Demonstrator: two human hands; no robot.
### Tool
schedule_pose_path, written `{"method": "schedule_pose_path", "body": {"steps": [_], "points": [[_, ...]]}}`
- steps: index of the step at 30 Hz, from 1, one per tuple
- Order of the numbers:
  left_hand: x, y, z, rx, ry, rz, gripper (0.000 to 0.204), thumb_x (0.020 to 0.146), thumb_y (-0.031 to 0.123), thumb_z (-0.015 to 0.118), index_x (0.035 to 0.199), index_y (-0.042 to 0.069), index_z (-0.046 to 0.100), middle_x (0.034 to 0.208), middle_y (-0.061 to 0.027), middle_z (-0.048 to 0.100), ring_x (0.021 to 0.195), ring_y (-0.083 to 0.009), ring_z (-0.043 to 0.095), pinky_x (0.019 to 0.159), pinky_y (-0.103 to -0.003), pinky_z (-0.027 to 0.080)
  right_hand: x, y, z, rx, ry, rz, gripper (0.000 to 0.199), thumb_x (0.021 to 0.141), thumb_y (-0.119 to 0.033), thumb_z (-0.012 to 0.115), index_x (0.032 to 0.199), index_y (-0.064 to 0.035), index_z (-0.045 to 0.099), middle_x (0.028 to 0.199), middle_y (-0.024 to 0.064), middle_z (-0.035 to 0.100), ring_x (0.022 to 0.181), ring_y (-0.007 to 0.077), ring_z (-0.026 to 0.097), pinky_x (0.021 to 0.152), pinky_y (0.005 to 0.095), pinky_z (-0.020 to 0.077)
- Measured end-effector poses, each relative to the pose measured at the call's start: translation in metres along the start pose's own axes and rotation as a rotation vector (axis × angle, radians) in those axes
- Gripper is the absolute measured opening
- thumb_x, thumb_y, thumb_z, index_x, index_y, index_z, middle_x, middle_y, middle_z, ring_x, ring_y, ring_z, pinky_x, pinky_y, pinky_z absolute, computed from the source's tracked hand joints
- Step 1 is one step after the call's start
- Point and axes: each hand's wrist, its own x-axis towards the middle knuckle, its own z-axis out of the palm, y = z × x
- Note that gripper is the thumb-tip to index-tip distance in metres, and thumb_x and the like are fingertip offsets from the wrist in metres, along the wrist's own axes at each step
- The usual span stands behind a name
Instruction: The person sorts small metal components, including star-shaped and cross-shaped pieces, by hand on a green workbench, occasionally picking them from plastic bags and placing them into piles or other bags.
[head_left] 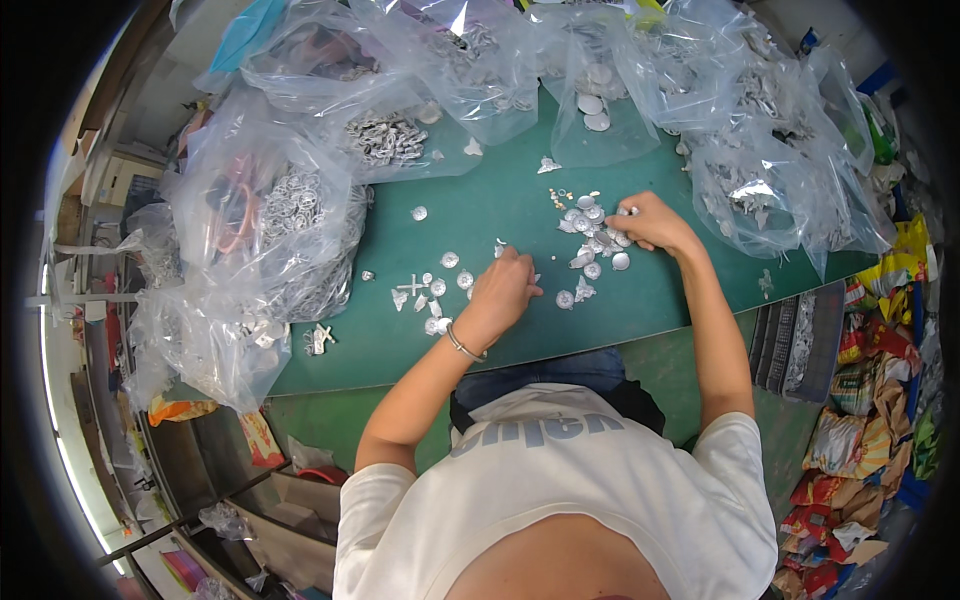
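Two bare hands are at work over the green tabletop [650,300] in my feed, among small silvery metal parts.

I have the right hand [650,222] at the right side of a loose pile [597,243], right of the tabletop's middle. Its fingers are bent toward the thumb, and something pale shows at the fingertips, too small for me to tell whether it is a part being pinched. The hand also covers some of the pile, where overlapping discs hide one another's outlines.

The left hand [503,290] is back up, nearer the tabletop's near edge, with its fingers curled under. I cannot tell whether they are pressed together on anything; the palm is hidden from me. One small piece [500,243] peeks out just beyond the knuckles, its shape unclear. Scattered parts [438,287] lie left of this hand, including discs and a cross-shaped piece [414,284].

Clear plastic bags hide the tabletop's far edge and most of its left edge; glare and folds blur their metal contents. Beyond the near edge, toward the right corner, I make out a dark crate [800,335], its contents hard to read.
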Motion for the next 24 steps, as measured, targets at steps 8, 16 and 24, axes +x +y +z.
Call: {"method": "schedule_pose_path", "body": {"steps": [8,16,24], "points": [[-0.006,-0.002,0.003,-0.027,0.105,0.016,0.036,0.066,0.011,0.076,0.089,0.001,0.051,0.089,-0.0167,0.058,0.075,-0.0358,0.058,0.064,-0.042,0.045,-0.039,0.010,0.016,0.835,0.099,-0.191,0.014,0.086,-0.014,0.057,0.087,-0.0011,0.061,0.059,0.0068,0.055,0.042,0.0119,0.046,0.036,0.0232,0.0328],[-0.002,-0.006,0.002,-0.457,0.041,-0.034,0.018,0.080,0.009,0.067,0.085,0.002,0.051,0.070,-0.0065,0.056,0.060,-0.0163,0.053,0.054,-0.029,0.042,-0.031,-0.002,0.042,-0.509,0.520,-0.285,0.015,0.078,-0.021,0.068,0.086,-0.0086,0.065,0.070,0.0136,0.064,0.068,0.0343,0.062,0.061,0.0421,0.0471],[0.000,0.006,-0.003,-1.419,-0.136,-0.376,0.021,0.091,0.006,0.047,0.109,0.003,0.057,0.072,-0.0013,0.052,0.058,-0.0066,0.045,0.048,-0.016,0.033,-0.050,-0.006,0.034,-0.443,0.390,-0.197,0.026,0.076,-0.024,0.070,0.094,-0.0091,0.062,0.068,0.0110,0.064,0.071,0.0337,0.062,0.063,0.0421,0.0474]]}}
